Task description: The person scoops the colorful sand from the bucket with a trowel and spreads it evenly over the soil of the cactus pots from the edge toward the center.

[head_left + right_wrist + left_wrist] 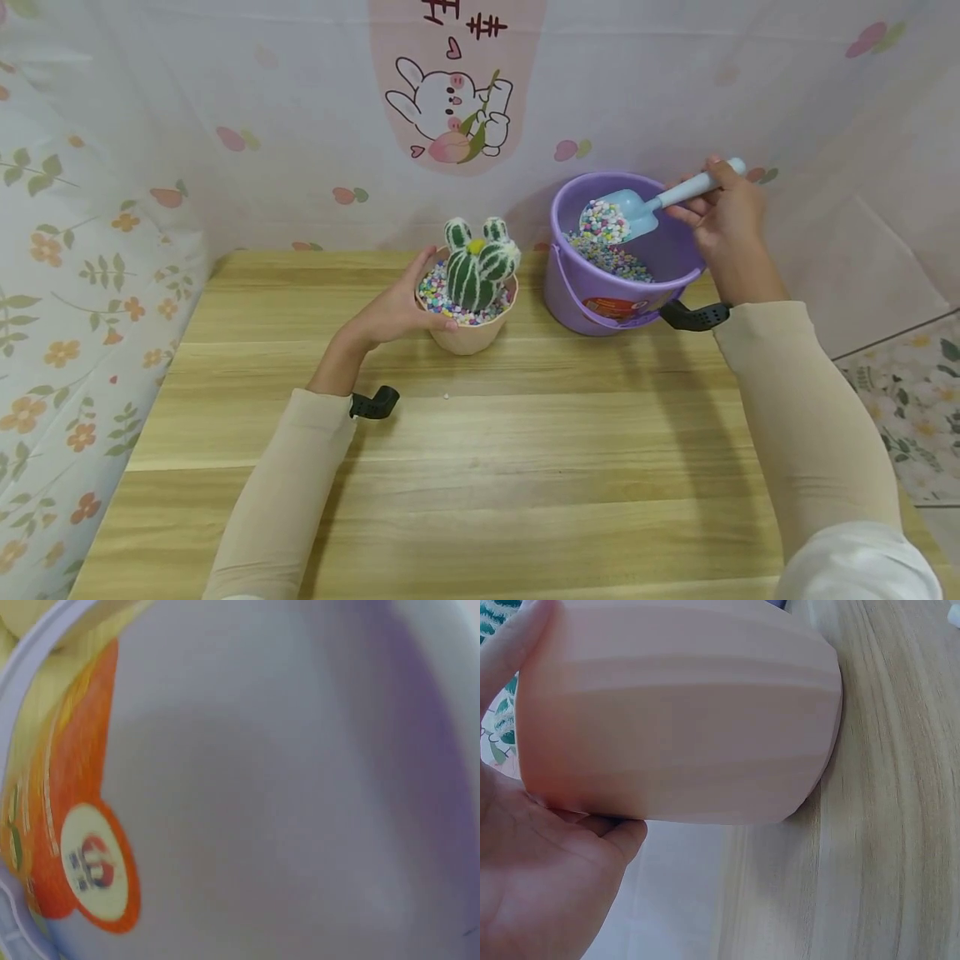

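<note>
My left hand (393, 310) grips a peach-coloured plant pot (467, 338), thumb on the near side and fingers round the far side. In it stands a green and white knitted-looking cactus (472, 283) among multicoloured pebbles (433, 293). The left wrist view has the pot's faceted wall (682, 735) close up, its base at the tabletop, with the left palm (547, 877) beside it. Over a purple bucket (570, 287), my right hand (729, 218) holds a light blue scoop (682, 191) by its handle. Colourful pebbles (604, 222) fill the scoop's blade; more lie inside the bucket.
The bucket stands at the back of the wooden table (525, 467), right of the pot. A floral cloth (285, 100) hangs behind and to the left. One small white pebble (446, 396) lies in front of the pot. Bucket wall (262, 787) and orange label fill the right wrist view.
</note>
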`<state>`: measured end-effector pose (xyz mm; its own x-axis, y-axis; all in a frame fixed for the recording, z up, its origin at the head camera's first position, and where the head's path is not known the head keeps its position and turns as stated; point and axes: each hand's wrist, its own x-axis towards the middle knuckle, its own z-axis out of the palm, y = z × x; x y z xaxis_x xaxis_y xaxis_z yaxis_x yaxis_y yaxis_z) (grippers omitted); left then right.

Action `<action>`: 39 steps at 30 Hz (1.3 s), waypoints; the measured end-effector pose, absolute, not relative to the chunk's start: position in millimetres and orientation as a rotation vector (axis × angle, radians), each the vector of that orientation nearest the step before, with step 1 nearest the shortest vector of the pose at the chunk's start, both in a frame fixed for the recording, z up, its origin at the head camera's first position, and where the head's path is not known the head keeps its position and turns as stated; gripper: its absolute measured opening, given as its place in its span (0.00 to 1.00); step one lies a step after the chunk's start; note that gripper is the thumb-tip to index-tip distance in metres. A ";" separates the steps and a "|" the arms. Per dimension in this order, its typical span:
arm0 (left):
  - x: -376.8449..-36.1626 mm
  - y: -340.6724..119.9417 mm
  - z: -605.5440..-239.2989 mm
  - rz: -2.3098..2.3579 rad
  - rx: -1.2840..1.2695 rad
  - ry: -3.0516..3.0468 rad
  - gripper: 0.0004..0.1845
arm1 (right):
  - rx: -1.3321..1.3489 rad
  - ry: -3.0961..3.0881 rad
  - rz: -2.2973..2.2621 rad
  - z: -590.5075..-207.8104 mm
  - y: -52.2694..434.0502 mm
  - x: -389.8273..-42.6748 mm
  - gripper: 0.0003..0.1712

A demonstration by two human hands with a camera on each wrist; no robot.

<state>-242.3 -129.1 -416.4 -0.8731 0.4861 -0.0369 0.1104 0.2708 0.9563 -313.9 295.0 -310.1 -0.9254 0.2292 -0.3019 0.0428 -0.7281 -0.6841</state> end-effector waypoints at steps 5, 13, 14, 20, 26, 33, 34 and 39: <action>-242.4 -130.4 -416.8 1.634 0.530 2.214 0.66 | -0.643 -0.972 2.824 -309.2 297.6 -310.5 0.19; -243.0 -133.9 -420.2 1.638 0.497 2.199 0.65 | -0.627 -0.918 2.860 -311.4 290.8 -300.3 0.18; -242.7 -134.3 -420.4 1.643 0.485 2.199 0.65 | -0.623 -0.909 2.867 -311.5 289.3 -299.0 0.18; -236.9 -135.2 -424.8 1.735 0.446 2.181 0.63 | -0.597 -0.896 2.900 -311.6 279.5 -291.1 0.17; -229.5 -128.7 -428.4 1.774 0.437 2.281 0.67 | -0.571 -0.905 2.935 -312.4 269.8 -282.3 0.14; -229.2 -123.8 -434.1 1.825 0.421 2.235 0.64 | -0.520 -0.940 2.969 -313.6 257.2 -276.0 0.14; -230.0 -124.3 -434.4 1.828 0.427 2.231 0.63 | -0.514 -0.944 2.973 -313.4 255.6 -275.5 0.14; -234.3 -127.2 -434.3 1.831 0.472 2.220 0.62 | -0.485 -0.983 2.970 -312.7 248.2 -273.0 0.12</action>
